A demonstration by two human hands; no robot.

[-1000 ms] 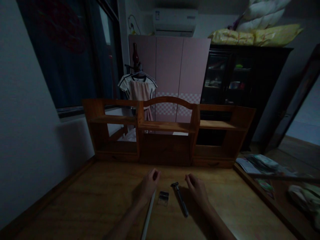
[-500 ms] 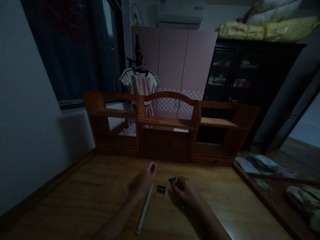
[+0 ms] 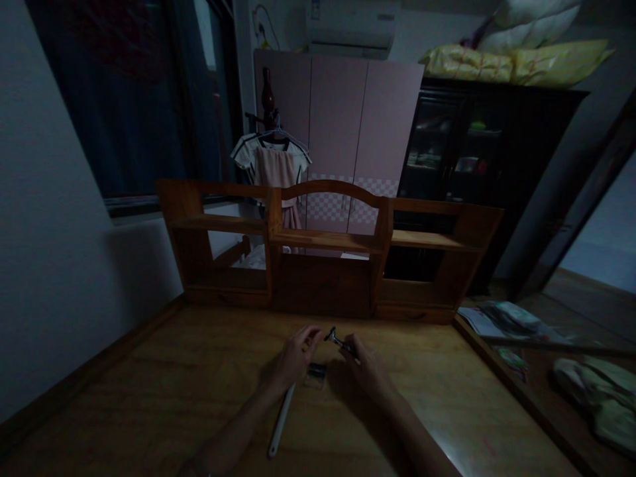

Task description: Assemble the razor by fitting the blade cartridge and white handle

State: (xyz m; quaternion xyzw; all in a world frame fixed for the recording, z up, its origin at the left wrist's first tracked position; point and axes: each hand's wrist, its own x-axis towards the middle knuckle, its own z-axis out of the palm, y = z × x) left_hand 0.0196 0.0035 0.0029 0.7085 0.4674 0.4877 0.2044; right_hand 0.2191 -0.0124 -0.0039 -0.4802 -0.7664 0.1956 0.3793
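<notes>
My right hand [image 3: 365,361] grips a razor [image 3: 338,340] by its handle and holds it above the table. The razor's dark head points up and left, towards my left hand [image 3: 298,351]. My left hand holds nothing I can see; its fingers are loosely bent, with a gap between them and the thumb, just left of the razor head. Below and between the hands lies a small clear case [image 3: 315,376] with a dark strip inside. A long pale handle [image 3: 281,424] lies on the table under my left wrist; its far end is hidden by the hand.
The wooden table [image 3: 199,377] carries a wooden shelf unit [image 3: 322,240] along its back edge. A wall [image 3: 64,265] borders the left side. Beyond the table's right edge lie papers [image 3: 511,318] and pale cloth [image 3: 596,391]. The room is dim.
My right hand has raised the razor and turned its head towards my left hand. My left hand has moved slightly, and its fingers now reach towards the razor head. The view has shifted a little.
</notes>
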